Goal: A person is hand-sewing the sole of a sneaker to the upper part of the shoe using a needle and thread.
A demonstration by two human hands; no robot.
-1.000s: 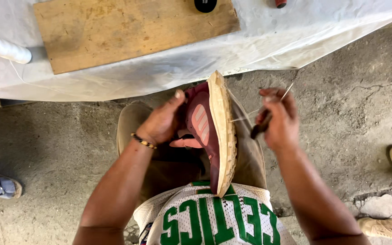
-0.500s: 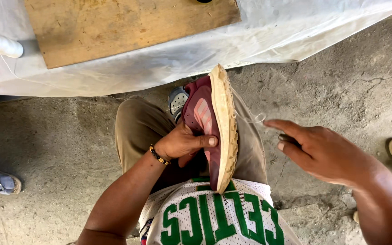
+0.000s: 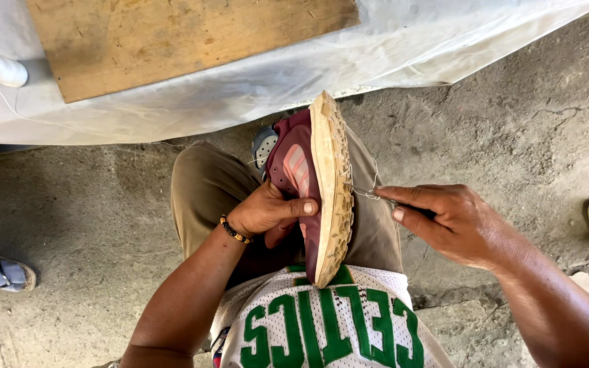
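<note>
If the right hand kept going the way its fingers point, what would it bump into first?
Most likely the tan sole of the maroon shoe: the right hand points left at its edge, where the thread runs. Depth is unclear.

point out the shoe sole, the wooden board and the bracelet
shoe sole (image 3: pixel 333 191): head view, on the tan tread about midway along.
wooden board (image 3: pixel 185 37): head view, on the middle of its top face.
bracelet (image 3: pixel 233 232): head view, on the beads at the left wrist.

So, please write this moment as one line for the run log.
left hand: grips maroon shoe on lap | right hand: holds awl at tan sole | thread: looped at sole edge
</note>
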